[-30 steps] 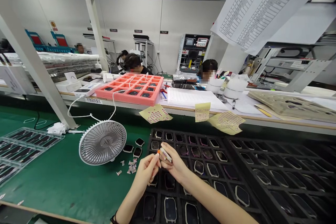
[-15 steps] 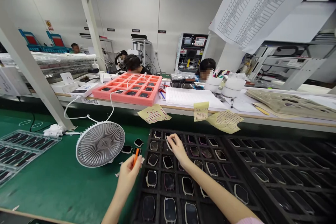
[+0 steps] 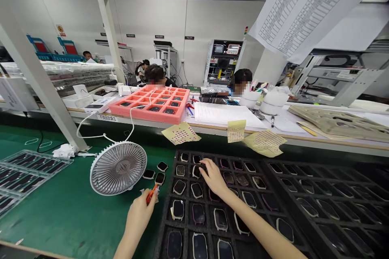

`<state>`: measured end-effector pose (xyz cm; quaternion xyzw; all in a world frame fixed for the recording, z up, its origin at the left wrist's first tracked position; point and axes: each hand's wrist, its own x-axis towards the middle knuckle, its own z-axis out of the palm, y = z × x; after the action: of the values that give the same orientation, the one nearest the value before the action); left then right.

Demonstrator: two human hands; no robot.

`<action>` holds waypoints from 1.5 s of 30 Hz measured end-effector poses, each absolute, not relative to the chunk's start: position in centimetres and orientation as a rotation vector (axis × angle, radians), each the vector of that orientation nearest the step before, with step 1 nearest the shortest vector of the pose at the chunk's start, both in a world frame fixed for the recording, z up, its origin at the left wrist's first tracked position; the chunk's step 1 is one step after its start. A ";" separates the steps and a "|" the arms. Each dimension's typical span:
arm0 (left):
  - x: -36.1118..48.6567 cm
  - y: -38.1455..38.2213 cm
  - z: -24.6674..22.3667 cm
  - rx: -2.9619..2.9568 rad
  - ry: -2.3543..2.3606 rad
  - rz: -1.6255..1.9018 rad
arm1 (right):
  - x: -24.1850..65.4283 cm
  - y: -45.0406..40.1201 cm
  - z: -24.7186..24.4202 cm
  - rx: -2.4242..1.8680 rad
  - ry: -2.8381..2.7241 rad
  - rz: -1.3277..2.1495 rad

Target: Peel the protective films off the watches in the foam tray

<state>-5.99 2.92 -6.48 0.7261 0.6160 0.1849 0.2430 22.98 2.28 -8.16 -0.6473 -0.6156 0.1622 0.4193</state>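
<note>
One left hand (image 3: 139, 209), one right hand (image 3: 214, 178), one orange tool (image 3: 151, 195), one round fan (image 3: 118, 168), three watch-like cases (image 3: 162, 166) beside the fan, two black trays (image 3: 186, 200), one pink tray (image 3: 146, 116), three yellow sheets (image 3: 181, 134)

Left of centre, a white label (image 3: 106, 118) on the shelf edge (image 3: 146, 124) reads 不良品放置区. Too small or blurred to read: the dark wall signs (image 3: 189, 38), the upper-left yellow sign (image 3: 61, 30), the upper-right printed sheets (image 3: 291, 16).

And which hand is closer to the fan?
Left. The left hand, holding an orange tool, is just below and right of the fan in the picture; the right hand is farther away, over the black tray.
</note>
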 end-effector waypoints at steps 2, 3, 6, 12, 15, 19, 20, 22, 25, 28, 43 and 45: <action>-6.0 2.9 -6.4 1.938 1.663 0.551 | 23.8 1.7 -8.3 -1.682 -1.585 0.384; -5.9 2.9 -6.3 1.917 1.628 0.577 | 24.2 1.5 -8.4 -1.723 -1.614 0.399; -5.5 2.7 -6.0 1.889 1.511 0.614 | 24.8 1.5 -8.8 -1.815 -1.675 0.537; -5.1 2.3 -5.8 1.911 1.458 0.639 | 25.2 2.0 -9.0 -1.759 -1.724 0.619; -5.1 2.1 -5.8 1.922 1.459 0.645 | 23.9 2.2 -8.6 -1.642 -1.875 0.365; -5.1 1.8 -5.4 1.917 1.438 0.671 | 20.4 3.6 -7.8 -1.577 -1.980 0.201; -5.1 1.8 -5.3 1.912 1.430 0.682 | 19.5 4.2 -7.7 -1.587 -1.984 0.203; -5.1 1.6 -5.1 1.905 1.423 0.704 | 17.9 5.4 -7.6 -1.630 -1.973 0.200; -5.3 1.4 -5.0 1.898 1.424 0.724 | 16.4 6.9 -7.8 -1.703 -1.923 0.216; -5.3 1.3 -5.3 1.898 1.429 0.713 | 15.9 7.6 -7.9 -1.728 -1.858 0.281; -4.4 0.9 -4.2 1.795 1.273 0.871 | 15.1 6.9 -5.8 -1.079 -1.186 1.191; -3.7 0.9 -3.9 1.723 1.206 0.883 | 14.7 5.8 -4.9 -0.945 -1.067 1.338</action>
<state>-3.72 0.92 -3.88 0.6865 0.4805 0.3518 0.4172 14.71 5.82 -4.86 -0.4008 -0.4524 0.5675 0.5591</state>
